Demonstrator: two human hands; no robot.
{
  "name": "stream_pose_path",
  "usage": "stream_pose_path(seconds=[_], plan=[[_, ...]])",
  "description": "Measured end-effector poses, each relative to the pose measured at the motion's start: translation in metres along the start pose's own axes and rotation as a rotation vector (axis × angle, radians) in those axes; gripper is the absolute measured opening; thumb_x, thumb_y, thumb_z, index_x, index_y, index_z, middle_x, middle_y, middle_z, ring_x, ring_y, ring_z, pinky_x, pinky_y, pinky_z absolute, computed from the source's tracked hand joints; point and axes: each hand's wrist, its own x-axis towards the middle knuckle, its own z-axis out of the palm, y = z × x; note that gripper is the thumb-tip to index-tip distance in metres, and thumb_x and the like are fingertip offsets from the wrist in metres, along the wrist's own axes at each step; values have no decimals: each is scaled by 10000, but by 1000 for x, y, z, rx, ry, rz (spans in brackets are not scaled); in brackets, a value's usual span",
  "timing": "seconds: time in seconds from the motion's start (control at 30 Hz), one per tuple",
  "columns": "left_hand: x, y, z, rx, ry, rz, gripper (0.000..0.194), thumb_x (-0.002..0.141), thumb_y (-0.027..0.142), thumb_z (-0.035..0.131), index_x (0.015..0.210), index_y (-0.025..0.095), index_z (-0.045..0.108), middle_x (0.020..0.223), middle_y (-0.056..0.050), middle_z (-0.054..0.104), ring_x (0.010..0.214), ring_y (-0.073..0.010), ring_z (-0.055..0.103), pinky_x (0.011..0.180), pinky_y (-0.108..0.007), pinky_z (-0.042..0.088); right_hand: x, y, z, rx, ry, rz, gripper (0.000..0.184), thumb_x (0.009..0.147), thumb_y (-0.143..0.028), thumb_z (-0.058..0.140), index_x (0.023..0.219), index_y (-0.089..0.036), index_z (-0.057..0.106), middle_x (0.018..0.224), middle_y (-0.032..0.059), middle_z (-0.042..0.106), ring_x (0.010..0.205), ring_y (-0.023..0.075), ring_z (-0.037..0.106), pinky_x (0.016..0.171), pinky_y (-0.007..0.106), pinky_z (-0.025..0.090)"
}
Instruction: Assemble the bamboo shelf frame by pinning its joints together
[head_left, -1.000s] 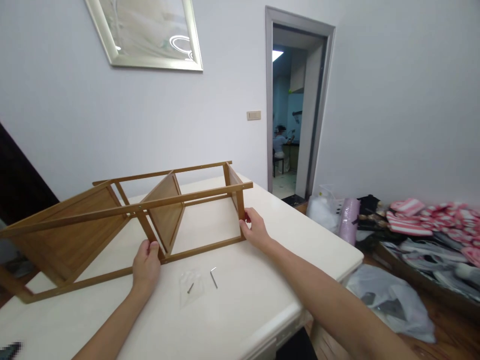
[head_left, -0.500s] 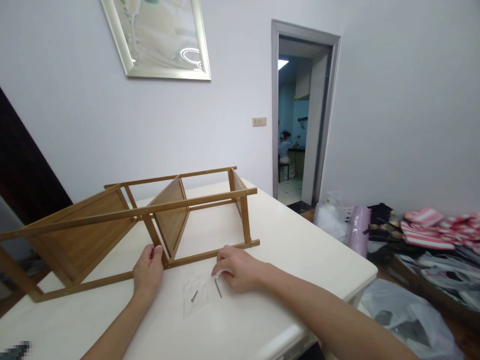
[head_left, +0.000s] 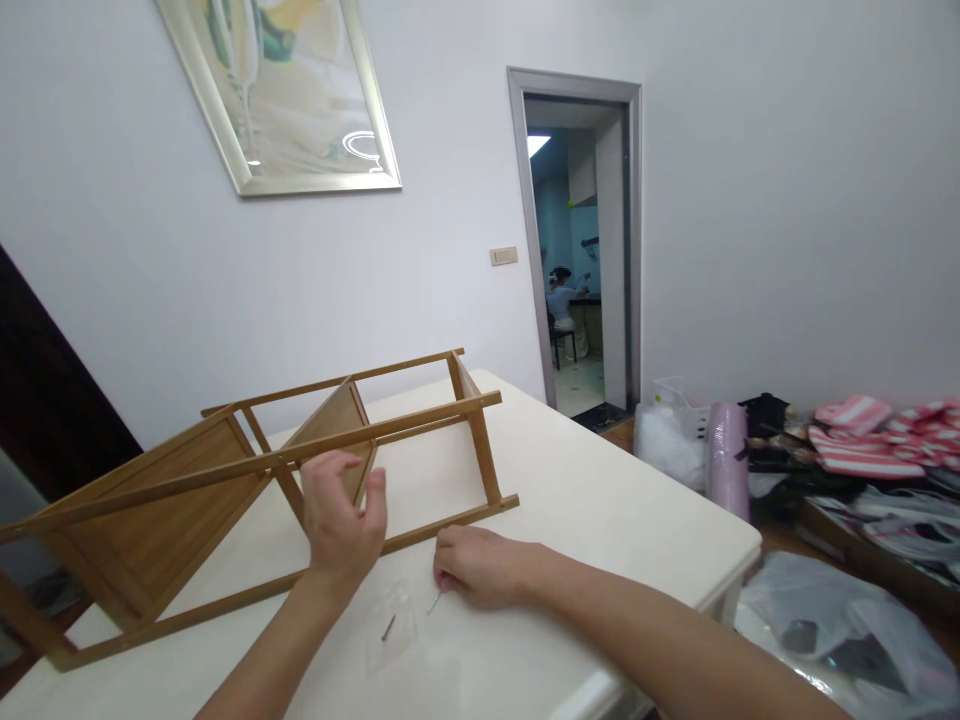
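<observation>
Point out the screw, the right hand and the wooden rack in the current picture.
Screw (head_left: 388,628), head view: middle of its shaft.
Right hand (head_left: 480,567), head view: back of the hand.
Wooden rack (head_left: 169,540), head view: face of its leftmost panel.

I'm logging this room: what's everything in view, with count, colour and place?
table: 1, white, foreground
wooden shelf frame: 1, brown, on table
small plastic bag: 1, clear, on table
screw: 1, dark, in or on small bag
hex key: 1, silvery, at right hand
framed picture: 1, pale frame, on wall
switch plate: 1, beige, wall
door frame: 1, grey, back wall
seated person: 1, pale clothing, beyond door frame
ceiling light: 1, white, beyond door frame
wrapped roll: 1, mauve, right
striped cloth: count unclear, pink and white, right
large plastic bag: 1, translucent, right
other clutter: count unclear, mixed, right
left hand: 1, bare, open before shelf frame
right hand: 1, bare, over table
</observation>
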Motion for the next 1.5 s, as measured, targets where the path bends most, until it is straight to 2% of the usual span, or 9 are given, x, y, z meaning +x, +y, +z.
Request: stream_pose_path(seconds=[0.23, 0.37, 0.5, 0.63, 0.83, 1.1, 1.2, 1.33, 1.5], plan=[[53, 49, 60, 46, -369, 168, 301, 886, 240, 489, 1175, 160, 512, 1160, -132, 618, 1127, -270, 540, 994, -438, 379, -6, 6, -14, 35, 160, 202, 204, 793, -58, 477, 950, -189, 488, 852, 18, 614, 693, 131, 524, 602, 212, 356], [57, 62, 77, 146, -539, 138, 294, 921, 339, 462, 1123, 164, 584, 998, -112, 690, 959, -266, 616, 870, -416, 399, -7, 15, -14, -46, 297, 221, 228, 809, -53, 456, 985, -198, 454, 777, -3, 592, 631, 131, 504, 574, 220, 328], [56, 67, 79, 236, -543, 116, 314, 941, 408, 420, 950, 174, 630, 862, -94, 690, 858, -264, 618, 776, -392, 366, -11, 17, -23, -110, 570, 121, 134, 872, -99, 412, 936, -206, 461, 739, -2, 567, 611, 133, 493, 588, 238, 369], [55, 67, 79, 265, -526, 110, 311, 933, 425, 433, 875, 183, 619, 843, -87, 679, 855, -261, 609, 759, -381, 343, -19, 16, -42, -183, 987, -13, 121, 925, -137, 395, 953, -201, 494, 772, 20, 584, 656, 136, 540, 625, 258, 445], [53, 69, 79, 237, -478, 105, 336, 931, 452, 425, 856, 187, 617, 810, -79, 678, 814, -249, 598, 742, -381, 331, -23, 18, -61, -382, 1385, 16, 149, 942, -164, 492, 1075, -207, 542, 894, 41, 672, 781, 140, 653, 704, 271, 540], [45, 74, 78, 185, -409, 99, 311, 930, 422, 436, 888, 184, 631, 825, -90, 676, 820, -254, 595, 751, -397, 348, -23, 10, -81, -358, 1406, -119, 217, 887, -113, 588, 1062, -234, 627, 823, 1, 693, 714, 116, 661, 684, 249, 569], [47, 73, 76, 160, -415, 95, 312, 924, 408, 451, 1032, 179, 633, 879, -97, 690, 851, -260, 616, 772, -396, 373, -19, 4, -83, -341, 1407, -158, 290, 894, -88, 552, 1130, -241, 626, 878, 24, 699, 778, 133, 669, 703, 273, 582], [63, 70, 67, 103, -528, 102, 457, 917, 370, 469, 1359, 252, 466, 1175, -86, 664, 843, -223, 662, 708, -339, 427, -14, 2, -83, -326, 1406, -156, 371, 909, -51, 489, 1204, -244, 604, 963, 54, 694, 857, 151, 681, 736, 300, 599], [84, 65, 59, -2, -711, 143, 448, 891, 298, 487, 1335, 353, 508, 1286, -25, 632, 951, -221, 675, 739, -317, 476, -15, 5, -85, -397, 1476, -76, 403, 891, -64, 546, 1253, -238, 578, 1010, 57, 714, 856, 160, 699, 803, 317, 598]])
